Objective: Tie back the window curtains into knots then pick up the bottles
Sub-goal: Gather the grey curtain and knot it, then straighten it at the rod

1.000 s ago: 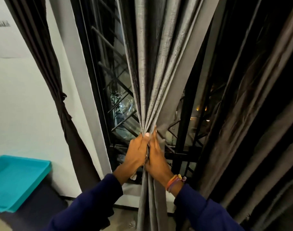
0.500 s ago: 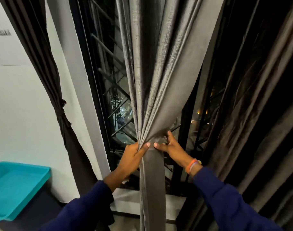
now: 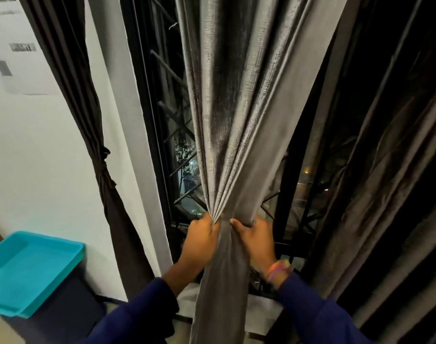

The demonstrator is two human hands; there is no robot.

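Hands meet at window-sill height: left hand point(image 3: 201, 240) and right hand point(image 3: 255, 240), fingers point(image 3: 239, 225) closed, squeeze the grey curtain point(image 3: 239, 115) into 1 rope, pleats fanning above the fingers, tail hanging straight below. Knotting well likely means keeping the pleats pinched while looping that tail; no bottles in view.
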